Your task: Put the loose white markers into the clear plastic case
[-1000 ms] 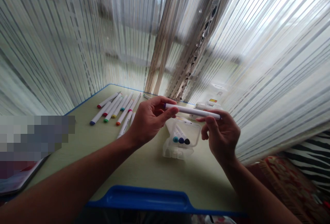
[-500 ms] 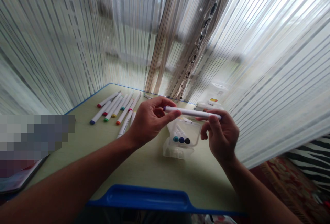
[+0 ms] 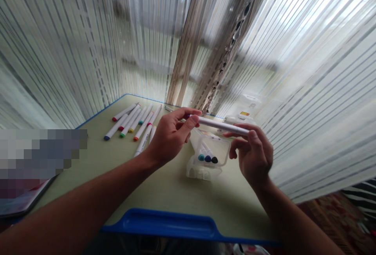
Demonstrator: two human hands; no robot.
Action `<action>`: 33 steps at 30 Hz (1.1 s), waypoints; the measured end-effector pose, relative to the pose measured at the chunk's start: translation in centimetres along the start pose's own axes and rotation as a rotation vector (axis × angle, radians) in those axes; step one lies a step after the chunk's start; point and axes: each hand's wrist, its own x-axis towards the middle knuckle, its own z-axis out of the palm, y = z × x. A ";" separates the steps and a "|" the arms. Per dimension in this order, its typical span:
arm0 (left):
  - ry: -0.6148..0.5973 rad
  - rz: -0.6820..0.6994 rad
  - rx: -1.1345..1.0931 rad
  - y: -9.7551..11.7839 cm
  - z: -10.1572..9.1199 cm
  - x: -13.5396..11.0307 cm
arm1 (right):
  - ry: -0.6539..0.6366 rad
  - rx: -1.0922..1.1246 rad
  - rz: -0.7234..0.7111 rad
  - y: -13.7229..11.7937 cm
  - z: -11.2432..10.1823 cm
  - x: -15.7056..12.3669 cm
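The person holds a white marker (image 3: 219, 124) between both hands, up off the table and just above an open clear plastic case (image 3: 196, 170). The marker's long axis runs crosswise in front of them, from one hand to the other and close to level, dipping a little toward the right hand. Its dark purple end points out past the left hand; the other end is hidden by the right hand's fingertips.

The left hand (image 3: 170, 135) is closed on its end of the marker, thumb pressed against the barrel from below and the fingers curled over it. The right hand (image 3: 254, 155) pinches the other end between thumb and forefinger, with its remaining fingers loosely bent and holding nothing.

In the case under the hands stand three capped markers (image 3: 207, 156), teal, blue and black at the tips. Beyond the left hand, well apart from it, a row of loose markers (image 3: 132, 122) lies side by side, their coloured caps toward the person. Just past the right hand sit some small white items (image 3: 235, 120), too blurred to make out.

All this rests on a pale green table (image 3: 164, 188) with a blue rim (image 3: 164, 223) and a blue grip at the near edge. Sheer striped curtains (image 3: 308, 71) hang close round the far sides, with daylight coming through them. A dark tablet (image 3: 20, 204) lies off beyond the left forearm, and a patterned rug (image 3: 331, 216) shows below the right arm.
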 end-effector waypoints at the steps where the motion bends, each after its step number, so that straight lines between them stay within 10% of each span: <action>1: 0.003 0.001 -0.004 0.0 0.0 0.0 | 0.001 0.005 0.002 0.0 0.0 0.0; 33: -0.073 0.032 0.029 -0.7 -0.2 0.0 | 0.027 -0.151 -0.101 0.0 0.3 0.2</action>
